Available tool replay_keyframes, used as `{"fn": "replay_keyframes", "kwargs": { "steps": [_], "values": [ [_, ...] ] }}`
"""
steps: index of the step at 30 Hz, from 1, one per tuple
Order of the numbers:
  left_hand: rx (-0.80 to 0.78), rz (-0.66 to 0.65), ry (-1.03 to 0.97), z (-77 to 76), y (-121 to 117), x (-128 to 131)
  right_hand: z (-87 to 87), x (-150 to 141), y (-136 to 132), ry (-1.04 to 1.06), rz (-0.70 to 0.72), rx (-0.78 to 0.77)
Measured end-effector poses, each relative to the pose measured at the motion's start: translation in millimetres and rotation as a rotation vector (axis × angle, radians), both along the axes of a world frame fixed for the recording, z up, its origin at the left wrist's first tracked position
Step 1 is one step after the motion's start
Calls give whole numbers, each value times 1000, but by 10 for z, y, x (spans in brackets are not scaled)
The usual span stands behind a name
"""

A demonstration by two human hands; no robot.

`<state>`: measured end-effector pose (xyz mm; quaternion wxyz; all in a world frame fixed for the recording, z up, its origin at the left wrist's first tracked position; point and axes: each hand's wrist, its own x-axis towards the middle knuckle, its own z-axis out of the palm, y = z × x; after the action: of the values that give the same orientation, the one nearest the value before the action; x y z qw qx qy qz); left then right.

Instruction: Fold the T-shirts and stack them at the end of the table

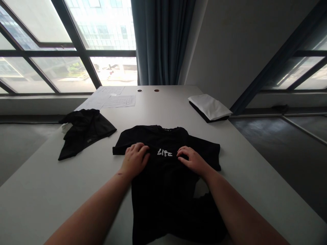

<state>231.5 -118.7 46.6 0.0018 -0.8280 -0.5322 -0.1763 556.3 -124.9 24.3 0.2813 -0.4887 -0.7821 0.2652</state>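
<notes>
On the white table (158,112), front & center, lies the black shirt (163,190), collar (168,129) at the far end, short sleeves out to either side. L hand (136,158) rests on the chest, fingers loosely curled & close together; R hand (191,158) is on the other side of the white print (165,152), fingers bent, only a narrow gap btwn thumb & index. Can't tell if either has cloth pinched.

To handle it well, I'd keep both hands level w/ the print & press lightly, spreading outward so the chest lies flat w/o dragging the collar. Lower body by the R forearm looks uneven, w/ bare table showing thru a gap, so that side prob. needs more care than the L. Black cloth hides creases, so feel is likely a better guide than sight.

Table's smooth & pale; cloth should slide easily. Black garment (85,131) lies crumpled near the L edge, papers (119,101) beyond it, white cloth (211,106) over a black layer (214,119) near the R edge. Two small holes at the far end. Past that: blue curtain (163,41), big window (109,30), dim wall (230,41), gray floor (20,146).
</notes>
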Motion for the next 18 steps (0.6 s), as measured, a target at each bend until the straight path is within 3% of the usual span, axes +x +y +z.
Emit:
{"fn": "replay_keyframes", "kwargs": {
  "steps": [3, 5, 8, 12, 18],
  "values": [
    [65, 402, -32, -106, 260, -336, 5, -8, -8, 3, -1, -2],
    [-20, 520, -8, -183, 418, -547, 14, -20, -15, 4, -2, -7],
    [-120, 480, -3, -280, 543, -699, 25, -34, -17, 3, 0, -7],
    [-106, 346, -59, -355, 543, -636, 23, -36, -12, 3, 9, -4],
    [69, 388, -145, -226, 495, -613, -1, -21, -5, -6, 10, -1]
  ]
}}
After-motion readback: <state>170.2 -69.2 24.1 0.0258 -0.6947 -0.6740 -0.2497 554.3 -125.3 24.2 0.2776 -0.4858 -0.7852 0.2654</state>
